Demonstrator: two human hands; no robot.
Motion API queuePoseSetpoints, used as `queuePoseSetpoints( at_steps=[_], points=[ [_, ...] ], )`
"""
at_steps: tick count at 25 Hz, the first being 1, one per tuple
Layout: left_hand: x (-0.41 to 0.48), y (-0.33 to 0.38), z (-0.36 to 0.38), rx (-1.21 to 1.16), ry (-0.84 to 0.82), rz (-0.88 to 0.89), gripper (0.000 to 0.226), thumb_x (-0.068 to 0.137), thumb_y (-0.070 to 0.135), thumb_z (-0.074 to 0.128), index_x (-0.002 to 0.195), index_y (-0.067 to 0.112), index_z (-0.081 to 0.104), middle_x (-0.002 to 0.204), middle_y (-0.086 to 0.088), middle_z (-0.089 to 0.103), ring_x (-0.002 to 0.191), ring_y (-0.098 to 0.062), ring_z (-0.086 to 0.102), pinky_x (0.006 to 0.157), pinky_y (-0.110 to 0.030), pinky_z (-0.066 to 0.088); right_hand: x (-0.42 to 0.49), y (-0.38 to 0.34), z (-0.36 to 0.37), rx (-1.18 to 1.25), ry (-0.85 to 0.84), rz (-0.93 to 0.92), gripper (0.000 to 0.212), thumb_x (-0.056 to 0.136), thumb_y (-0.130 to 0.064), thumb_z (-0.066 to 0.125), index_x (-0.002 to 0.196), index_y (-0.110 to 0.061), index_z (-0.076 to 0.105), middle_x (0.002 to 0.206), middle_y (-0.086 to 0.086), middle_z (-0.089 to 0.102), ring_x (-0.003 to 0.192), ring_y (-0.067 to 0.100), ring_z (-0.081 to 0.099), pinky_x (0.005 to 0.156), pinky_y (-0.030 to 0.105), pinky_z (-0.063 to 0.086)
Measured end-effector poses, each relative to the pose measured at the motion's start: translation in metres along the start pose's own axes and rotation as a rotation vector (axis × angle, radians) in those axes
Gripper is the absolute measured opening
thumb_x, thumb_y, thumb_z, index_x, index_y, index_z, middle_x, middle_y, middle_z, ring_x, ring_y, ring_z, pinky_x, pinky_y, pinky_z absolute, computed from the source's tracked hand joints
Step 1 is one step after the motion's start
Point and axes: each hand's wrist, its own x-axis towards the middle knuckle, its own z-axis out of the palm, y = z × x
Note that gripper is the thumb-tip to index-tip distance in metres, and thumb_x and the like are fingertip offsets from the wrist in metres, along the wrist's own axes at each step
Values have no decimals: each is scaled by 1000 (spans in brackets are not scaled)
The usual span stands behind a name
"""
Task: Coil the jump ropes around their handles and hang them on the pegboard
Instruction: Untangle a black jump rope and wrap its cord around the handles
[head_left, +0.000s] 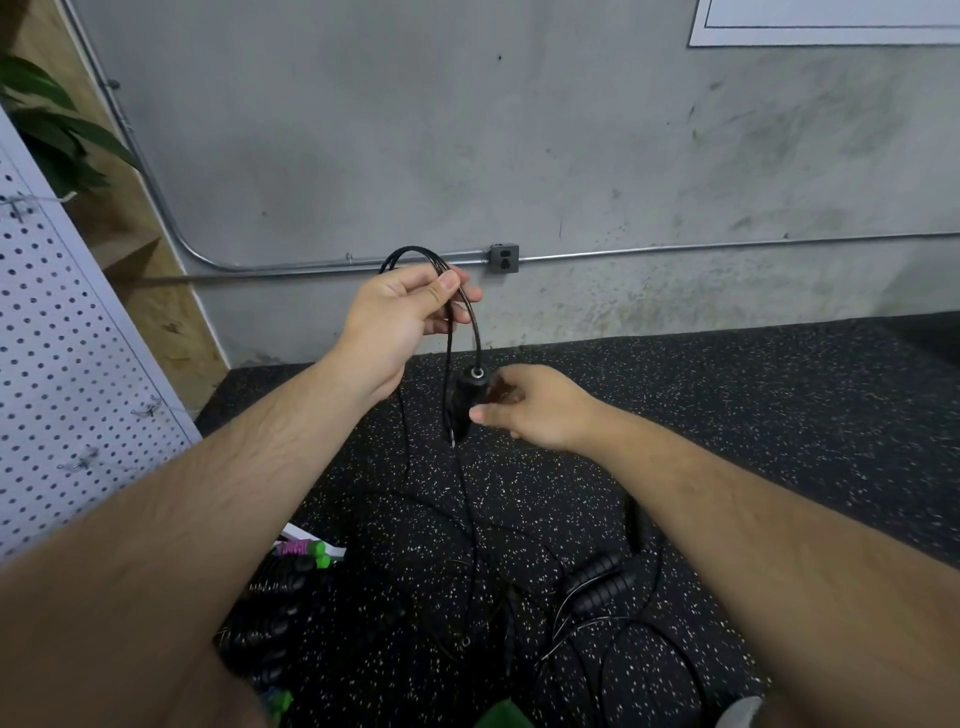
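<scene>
My left hand (402, 317) pinches a loop of thin black jump rope (467, 312) between thumb and fingers, held up in front of the concrete wall. The rope arches over the hand and runs down to a black handle (469, 400) just below. My right hand (530, 405) grips that handle from the right, thumb on its lower side. More of the rope hangs down from both hands to the floor. The white pegboard (57, 364) with wire hooks (150, 410) stands at the left.
On the speckled black rubber floor lie other ropes: ribbed black handles (597, 579) at lower right, a beaded black rope (270, 618) with green and purple ends (304, 551) at lower left. A conduit with an outlet box (504, 258) runs along the wall. A plant (47, 124) is at upper left.
</scene>
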Motion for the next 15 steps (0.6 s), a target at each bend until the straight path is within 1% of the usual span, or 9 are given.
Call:
queuePoseSetpoints(
  at_steps=[2,4,6,8,10,11,12,13,15],
  points=[
    [0,-1,-1,2,-5,-12,15,101,11,57,94,14,71,94,-6,78,72,-12,67,70,-25,54,1,1,2,50,51,-32,35,88,-37,76,114,-21,60,85,-12,62,72,5,57,66,24,42],
    [-1,-2,-2,13,-7,-21,14,101,12,58,96,13,71,94,-6,78,73,-13,67,70,-24,54,1,1,5,82,56,-70,41,88,-38,76,121,-23,57,94,-13,63,77,2,57,74,25,44],
    [-1,-3,-3,34,5,-27,13,101,13,58,98,12,71,95,-6,78,73,-14,67,70,-24,54,0,-3,5,35,100,-99,33,90,-36,73,117,-22,58,99,-12,63,82,2,58,75,24,45],
    [1,-3,-6,88,36,-26,13,101,15,59,100,12,71,95,-3,78,74,-14,68,71,-24,54,-2,-10,-1,46,218,-95,19,92,-28,68,107,-20,58,95,-8,64,83,7,60,71,26,48],
    [1,-4,-7,184,69,-31,14,102,18,58,101,13,72,92,-1,78,75,-11,69,68,-22,51,-5,-16,-7,210,341,-84,8,90,-18,60,98,-20,57,89,2,68,81,18,65,74,34,51],
    [1,-5,-7,225,84,-37,15,103,19,57,101,15,72,90,0,78,74,-9,69,66,-21,50,-5,-17,-10,300,372,-75,6,88,-14,56,93,-19,55,86,7,68,81,23,66,76,36,52],
    [1,-5,-7,257,95,-37,16,103,19,57,100,15,71,86,0,77,72,-7,69,64,-21,50,-5,-19,-12,355,377,-60,6,87,-11,53,89,-17,53,82,11,67,79,26,66,77,38,51],
    [1,-6,-6,281,102,-26,17,104,19,56,98,16,71,82,2,75,70,-6,68,63,-20,50,-5,-21,-11,390,361,-35,7,88,-10,50,86,-16,52,78,11,64,75,25,63,76,37,50],
    [0,-4,-3,331,115,20,19,104,19,54,97,18,71,76,4,70,66,-6,64,62,-18,49,0,-21,-9,547,360,24,11,91,-8,48,84,-15,51,71,6,61,72,21,60,77,37,49]
  ],
)
